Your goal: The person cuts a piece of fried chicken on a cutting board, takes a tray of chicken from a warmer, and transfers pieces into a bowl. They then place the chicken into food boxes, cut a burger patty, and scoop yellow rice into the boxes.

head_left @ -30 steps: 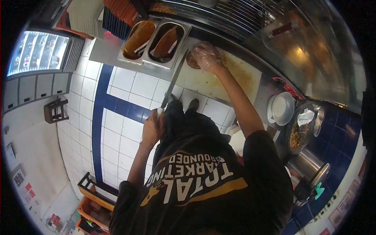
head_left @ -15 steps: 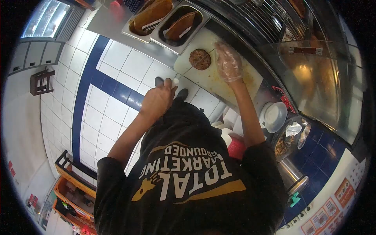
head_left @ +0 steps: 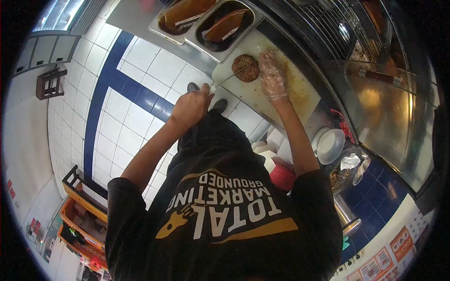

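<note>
My left hand (head_left: 191, 107) is closed around the white handle of a knife (head_left: 228, 78), held in front of the board's near edge. Its thin blade, seen nearly edge-on, runs across a round brown meat patty (head_left: 245, 68) on a pale cutting board (head_left: 262, 100). My right hand (head_left: 273, 78), in a clear plastic glove, lies flat with fingers stretched out on the board, just right of the patty, its fingertips near the blade's far end. Brown crumbs and grease stains mark the board around that hand.
Behind the board's left end stand two metal containers (head_left: 216, 54) with brown contents. A glass-fronted metal cabinet (head_left: 389, 107) and wire racks (head_left: 323, 28) border the far side. To the right sit a translucent tub (head_left: 330, 144), a red container (head_left: 282, 177) and white boxes (head_left: 277, 140).
The view has shifted slightly. The blade still crosses the patty, and more of it shows toward the handle. My right hand stays flat beside the patty.
</note>
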A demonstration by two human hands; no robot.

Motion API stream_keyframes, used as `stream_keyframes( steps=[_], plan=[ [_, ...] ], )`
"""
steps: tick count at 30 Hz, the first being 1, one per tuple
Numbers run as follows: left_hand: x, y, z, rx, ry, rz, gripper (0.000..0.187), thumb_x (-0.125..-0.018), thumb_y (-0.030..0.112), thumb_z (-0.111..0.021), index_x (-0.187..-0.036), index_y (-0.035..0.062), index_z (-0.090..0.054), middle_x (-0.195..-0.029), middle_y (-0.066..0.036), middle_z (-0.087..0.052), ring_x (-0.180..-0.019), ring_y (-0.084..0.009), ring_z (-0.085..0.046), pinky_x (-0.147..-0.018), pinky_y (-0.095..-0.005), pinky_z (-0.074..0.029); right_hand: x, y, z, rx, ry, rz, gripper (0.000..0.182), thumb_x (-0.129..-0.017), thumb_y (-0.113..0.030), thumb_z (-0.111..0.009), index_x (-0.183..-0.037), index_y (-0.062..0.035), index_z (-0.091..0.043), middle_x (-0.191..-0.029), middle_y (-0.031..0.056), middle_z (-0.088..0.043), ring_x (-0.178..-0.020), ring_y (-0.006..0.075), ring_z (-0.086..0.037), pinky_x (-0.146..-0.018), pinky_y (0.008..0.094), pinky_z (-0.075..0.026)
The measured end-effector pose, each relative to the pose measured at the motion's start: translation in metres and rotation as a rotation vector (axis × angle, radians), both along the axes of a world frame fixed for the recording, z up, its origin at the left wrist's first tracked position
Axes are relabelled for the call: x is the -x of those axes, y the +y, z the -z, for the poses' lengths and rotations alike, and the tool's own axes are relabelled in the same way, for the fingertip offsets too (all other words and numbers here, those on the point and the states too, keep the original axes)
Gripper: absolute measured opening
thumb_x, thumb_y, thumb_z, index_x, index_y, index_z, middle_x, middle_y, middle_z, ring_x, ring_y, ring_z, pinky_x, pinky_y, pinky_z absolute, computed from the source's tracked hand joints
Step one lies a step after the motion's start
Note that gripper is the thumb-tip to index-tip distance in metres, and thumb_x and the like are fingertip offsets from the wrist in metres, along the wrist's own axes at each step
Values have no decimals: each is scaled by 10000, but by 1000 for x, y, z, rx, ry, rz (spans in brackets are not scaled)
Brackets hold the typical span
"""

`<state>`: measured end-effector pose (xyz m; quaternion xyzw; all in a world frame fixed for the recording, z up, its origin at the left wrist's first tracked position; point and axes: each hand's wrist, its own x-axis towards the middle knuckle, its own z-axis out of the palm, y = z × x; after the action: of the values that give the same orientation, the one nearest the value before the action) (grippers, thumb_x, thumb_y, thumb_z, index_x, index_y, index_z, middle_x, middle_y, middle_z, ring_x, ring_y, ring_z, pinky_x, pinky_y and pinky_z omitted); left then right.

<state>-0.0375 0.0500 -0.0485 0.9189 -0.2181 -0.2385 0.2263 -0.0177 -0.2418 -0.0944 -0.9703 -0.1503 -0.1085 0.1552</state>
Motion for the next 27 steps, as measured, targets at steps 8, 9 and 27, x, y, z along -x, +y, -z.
stream_keyframes(
  steps=[8,9,27],
  plan=[
    [13,-8,-40,15,-146,-3,272,-982,269,-473,-986,-2,-447,-693,-214,-634,-602,-396,-645,-526,-464,-538,1,-7,-38,-49,-88,-20,446,-797,-42,-587,-1241,5,-574,-1327,202,-531,-1273,347,-477,-1079,421,-391],
    [15,-9,-46,30,-152,-7,269,-981,267,-475,-986,0,-444,-695,-214,-635,-602,-394,-646,-523,-462,-539,3,-7,-44,-42,-117,-19,444,-799,-46,-586,-1241,6,-572,-1330,198,-529,-1271,346,-479,-1077,422,-392],
    [17,-21,3,25,-41,-38,313,-982,299,-481,-1072,14,-389,-653,-220,-624,-599,-429,-631,-523,-508,-511,9,-18,9,5,-15,5,426,-893,-52,-486,-1317,-21,-508,-1355,201,-507,-1304,346,-444,-1078,427,-391]
  ],
)
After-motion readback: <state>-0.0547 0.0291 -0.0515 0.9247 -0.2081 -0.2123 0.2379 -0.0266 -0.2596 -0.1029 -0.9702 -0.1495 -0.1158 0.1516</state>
